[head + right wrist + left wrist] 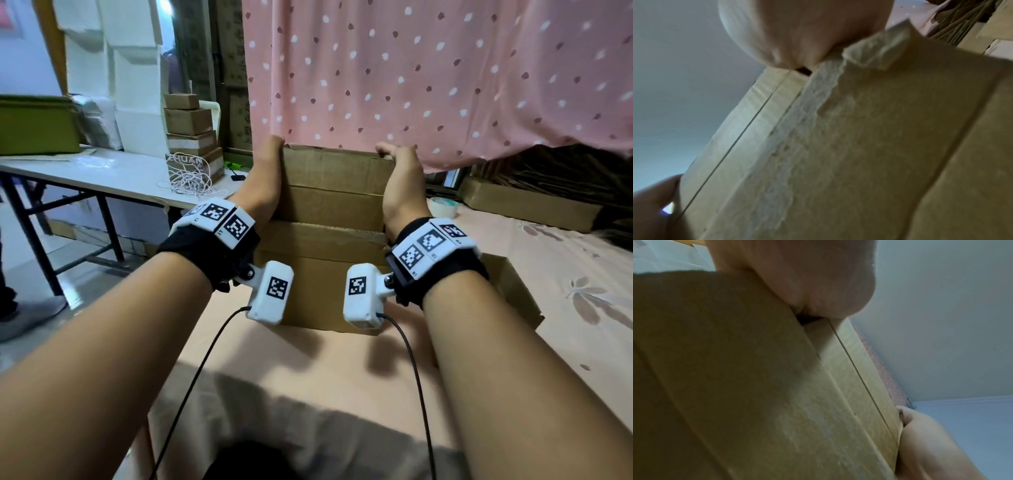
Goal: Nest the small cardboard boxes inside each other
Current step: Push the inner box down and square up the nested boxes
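Note:
A brown cardboard box [335, 181] is held upright between my two hands, just above a second, wider cardboard box [322, 274] that stands on the pink-covered surface. My left hand [267, 171] presses the box's left side, its fingers curled over the far top corner. My right hand [400, 181] grips the right side the same way. The left wrist view shows the box wall [777, 386] under my left palm [797, 280]. In the right wrist view a strip of old tape [797, 146] runs down the cardboard. The boxes' insides are hidden.
An open cardboard flap or box [507, 284] lies right of the lower box. At the left, a white folding table [102, 174] carries stacked small boxes [191, 133] and a coil of cord [191, 178]. A pink dotted curtain [428, 75] hangs behind; a tape roll [443, 207] lies at the right.

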{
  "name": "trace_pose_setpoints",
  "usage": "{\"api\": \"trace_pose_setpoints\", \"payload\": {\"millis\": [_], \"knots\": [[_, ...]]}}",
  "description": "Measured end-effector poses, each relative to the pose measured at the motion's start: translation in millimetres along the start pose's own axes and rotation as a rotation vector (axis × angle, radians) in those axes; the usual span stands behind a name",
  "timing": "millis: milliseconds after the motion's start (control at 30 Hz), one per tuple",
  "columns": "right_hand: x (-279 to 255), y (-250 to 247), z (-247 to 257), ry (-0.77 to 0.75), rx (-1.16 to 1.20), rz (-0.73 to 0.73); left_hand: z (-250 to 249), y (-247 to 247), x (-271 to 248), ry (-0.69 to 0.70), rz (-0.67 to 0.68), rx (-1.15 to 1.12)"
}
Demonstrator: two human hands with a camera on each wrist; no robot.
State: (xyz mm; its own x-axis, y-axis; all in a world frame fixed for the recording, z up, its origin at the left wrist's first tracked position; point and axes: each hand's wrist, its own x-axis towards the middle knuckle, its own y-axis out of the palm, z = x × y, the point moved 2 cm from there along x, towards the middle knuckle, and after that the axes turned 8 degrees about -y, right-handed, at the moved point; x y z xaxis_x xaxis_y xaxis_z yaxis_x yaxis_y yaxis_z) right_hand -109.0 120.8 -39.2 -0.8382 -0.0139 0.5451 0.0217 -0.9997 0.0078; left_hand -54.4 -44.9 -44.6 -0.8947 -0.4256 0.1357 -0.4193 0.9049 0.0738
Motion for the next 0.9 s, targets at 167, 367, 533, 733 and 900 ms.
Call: {"api": "trace_pose_setpoints", "payload": {"millis": [167, 367, 533, 733, 900], "knots": [[-3.7, -0.7, 1.4, 0.049, -0.01, 0.006, 0.3, -0.5, -3.9, -0.078, -0.057, -0.007], [-4.9, -2.0, 1.3, 0.061, -0.02, -0.009, 0.3, -1.1, -6.3, -0.097, -0.056, 0.001], [-4.0, -3.9, 1.4, 0.065, -0.041, -0.03, 1.0, -2.0, -8.7, -0.084, -0.026, 0.051], [-7.3, -6.0, 7.2, 0.107, -0.096, -0.019, -1.7, -4.1, -13.2, -0.145, -0.005, 0.099], [-9.1, -15.8, 13.1, 0.075, -0.229, 0.036, -5.8, -10.0, -10.5, -0.234, 0.126, 0.186]]}}
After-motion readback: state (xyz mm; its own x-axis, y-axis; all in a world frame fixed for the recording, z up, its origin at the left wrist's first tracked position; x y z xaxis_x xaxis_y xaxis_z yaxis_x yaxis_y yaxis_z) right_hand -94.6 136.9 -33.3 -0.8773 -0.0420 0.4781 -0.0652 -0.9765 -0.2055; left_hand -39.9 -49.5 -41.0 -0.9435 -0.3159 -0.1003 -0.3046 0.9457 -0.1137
